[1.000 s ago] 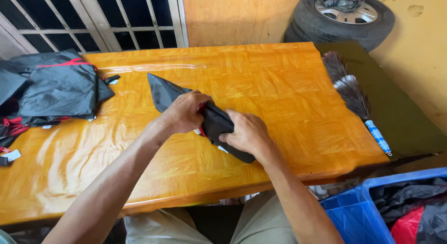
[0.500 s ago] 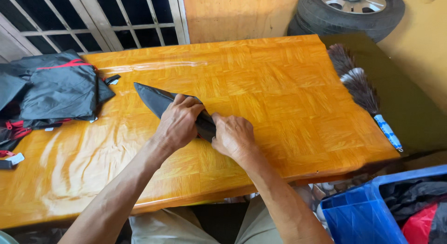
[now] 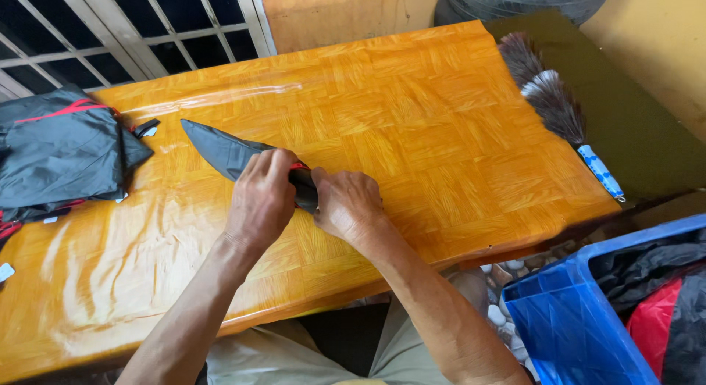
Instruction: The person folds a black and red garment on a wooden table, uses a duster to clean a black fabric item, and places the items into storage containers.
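A person seated at a glossy orange wooden table [image 3: 412,127] with a parquet-pattern top works a piece of black fabric [image 3: 220,151] with both bare hands. At the near right, a blue plastic crate [image 3: 566,322] on the floor holds black and red cloth [image 3: 658,297], with pebbles showing just beside it. The left hand [image 3: 261,201] and the right hand [image 3: 346,205] lie close together near the middle of the table, both pressed down and closed over the bunched end of the fabric, whose pointed free end stretches flat toward the far left; a sliver of red trim shows between the hands. At the table's left edge lies a heap of black garments with red straps [image 3: 59,153]. Off the right side, a feather duster [image 3: 555,109] with a blue-and-white handle rests on a dark green surface [image 3: 647,127]. Beyond the table stand a white window grille [image 3: 125,32], an orange wall panel and the edge of a tyre [image 3: 515,1] against a yellow wall.
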